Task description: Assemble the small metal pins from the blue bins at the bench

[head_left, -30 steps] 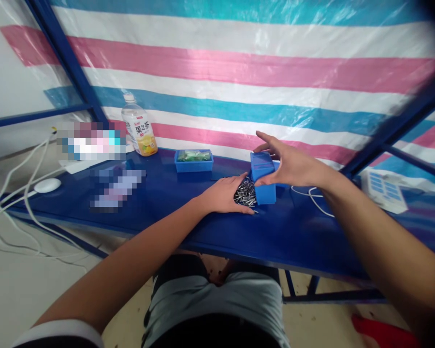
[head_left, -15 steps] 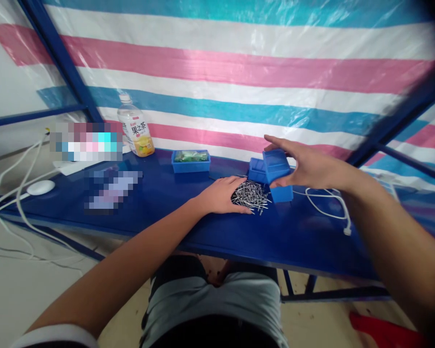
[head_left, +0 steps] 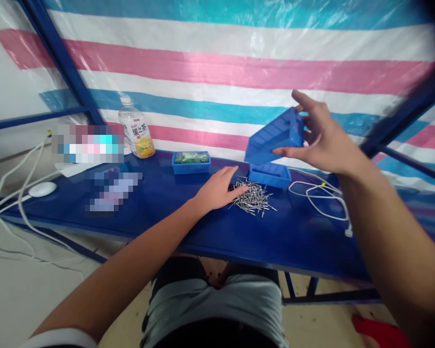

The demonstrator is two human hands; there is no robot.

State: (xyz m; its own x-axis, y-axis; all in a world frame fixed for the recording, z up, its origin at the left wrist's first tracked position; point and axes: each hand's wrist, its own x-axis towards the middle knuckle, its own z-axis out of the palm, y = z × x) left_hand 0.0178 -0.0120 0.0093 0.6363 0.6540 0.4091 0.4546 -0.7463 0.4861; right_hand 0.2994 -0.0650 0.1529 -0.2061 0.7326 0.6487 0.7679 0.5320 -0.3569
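Observation:
A pile of small metal pins (head_left: 253,199) lies on the blue table (head_left: 188,222). My left hand (head_left: 217,189) rests flat on the table at the pile's left edge, fingers stretched out and touching the pins. My right hand (head_left: 321,137) holds a small blue plastic box (head_left: 275,135) tilted in the air above the table, fingers wrapped round its right end. A second blue box (head_left: 270,174) sits on the table just behind the pile.
A blue box with green contents (head_left: 191,162) and a juice bottle (head_left: 136,130) stand at the back left. White cables (head_left: 321,198) lie to the right of the pins, more cables and a white puck (head_left: 41,189) at the far left. A striped tarp hangs behind.
My right hand has lifted the blue box up off the pins and tilted it in the air. The pins have spread into a loose pile. My left hand has opened out flat beside them.

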